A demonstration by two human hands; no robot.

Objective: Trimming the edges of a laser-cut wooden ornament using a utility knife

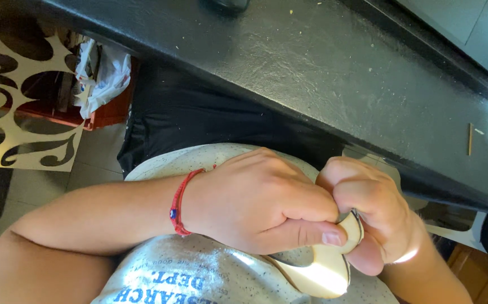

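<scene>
A pale, cream-coloured curved piece (318,273), thin and smooth like cut wood, is held close to my body over my speckled grey shirt. My left hand (258,205), with a red cord bracelet at its wrist, pinches the piece's upper end with thumb and fingers. My right hand (370,217) is closed in a fist on the same end, pressed against my left hand; whatever else it grips is hidden. The lower part of the piece sticks out below both hands.
A black worktop (334,62) runs diagonally above my hands, with a thin wooden sliver (469,139) on its right part. At the left stands a cream panel with cut-out scroll shapes (7,84) and an orange crate holding white plastic bags (100,79). Tiled floor lies below.
</scene>
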